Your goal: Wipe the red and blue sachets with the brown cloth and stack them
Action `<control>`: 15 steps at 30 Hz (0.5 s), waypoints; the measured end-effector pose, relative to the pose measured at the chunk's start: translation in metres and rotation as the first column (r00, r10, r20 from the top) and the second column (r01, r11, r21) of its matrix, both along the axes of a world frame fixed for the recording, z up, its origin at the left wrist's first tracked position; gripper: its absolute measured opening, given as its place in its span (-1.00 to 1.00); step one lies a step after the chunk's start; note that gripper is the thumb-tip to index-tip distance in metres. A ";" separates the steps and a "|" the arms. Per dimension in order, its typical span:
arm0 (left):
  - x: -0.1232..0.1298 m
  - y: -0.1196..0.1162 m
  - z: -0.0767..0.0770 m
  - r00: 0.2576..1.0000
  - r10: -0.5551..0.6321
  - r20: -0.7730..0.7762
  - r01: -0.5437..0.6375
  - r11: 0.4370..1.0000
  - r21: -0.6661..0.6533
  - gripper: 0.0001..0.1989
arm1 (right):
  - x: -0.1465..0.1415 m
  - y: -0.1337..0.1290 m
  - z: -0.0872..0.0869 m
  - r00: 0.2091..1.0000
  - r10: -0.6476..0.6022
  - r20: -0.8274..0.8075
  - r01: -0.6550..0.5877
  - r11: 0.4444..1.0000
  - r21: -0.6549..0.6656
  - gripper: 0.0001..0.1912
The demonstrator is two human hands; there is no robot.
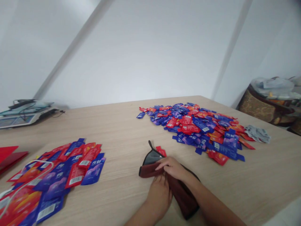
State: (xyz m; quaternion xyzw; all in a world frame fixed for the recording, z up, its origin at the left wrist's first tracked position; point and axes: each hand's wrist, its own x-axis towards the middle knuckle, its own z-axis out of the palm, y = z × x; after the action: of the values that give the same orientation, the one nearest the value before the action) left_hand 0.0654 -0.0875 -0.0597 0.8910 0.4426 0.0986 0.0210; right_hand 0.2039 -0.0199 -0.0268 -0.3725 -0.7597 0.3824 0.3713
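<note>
A maroon cloth piece [182,194] with black edging and a grey inner side lies bunched and folded on the table in front of me. A thin black strap sticks up from its far end; its exact kind does not show. My right hand [172,168] comes across from the right and pinches the folded upper edge. Below it, my left hand [160,193] is closed against the cloth, fingertips partly hidden under the fold. Just behind the cloth, a red packet [160,150] peeks out.
A wide heap of red and blue packets [188,119] spreads at the back right, beside a grey crumpled cloth [258,134]. More packets [77,163] overlap at the left with a white cord. A scale [28,116] sits far left; a bag-laden patterned chair [258,102] stands right.
</note>
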 end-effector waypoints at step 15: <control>-0.009 -0.001 0.009 0.993 0.016 0.113 -0.011 0.999 -0.041 -0.45 | 0.000 0.051 -0.009 0.955 -0.293 -0.035 0.289 0.953 -0.088 -0.55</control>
State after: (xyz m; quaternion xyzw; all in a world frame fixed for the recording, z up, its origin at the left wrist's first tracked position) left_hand 0.0568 -0.0884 -0.0509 0.8803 0.4487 0.1403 0.0636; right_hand 0.2044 0.0306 -0.0353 -0.4861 -0.6709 0.3633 0.4261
